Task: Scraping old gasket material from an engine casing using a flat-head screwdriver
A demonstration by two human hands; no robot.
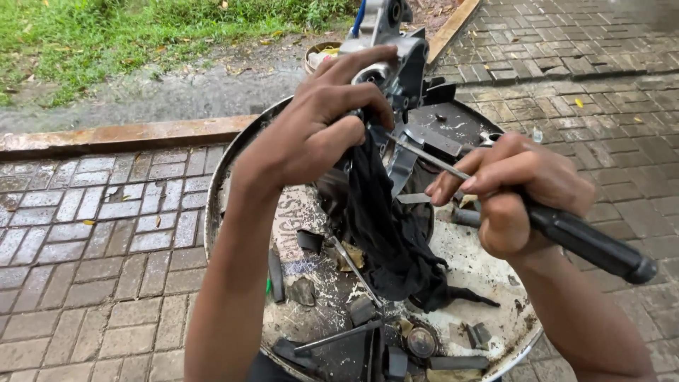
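Grey paving [106, 233] is spreading out on all sides, with a kerb [120, 134] and grass [85, 28] lying beyond, and a round metal tray [495, 332] is sitting on the bricks under the work. The left hand [318, 120] is closing over the top of a grey metal casing [399, 67], pinning a black rag [385, 226] against it. The right hand [506, 191] is gripping a black-handled screwdriver [566, 230], its shaft running up-left so the tip is meeting the casing just beside the left fingers [357, 131].

To my eye, the blade should be seating squarely and the casing staying braced, since a slip would be heading toward those fingers. The hanging rag is crowding the shaft. Loose metal parts [368, 311] are littering the tray below, touching or nearly so, leaving little free space there; the tray's rim is standing close on the left, while open room is lying to the right, where the handle is pointing.
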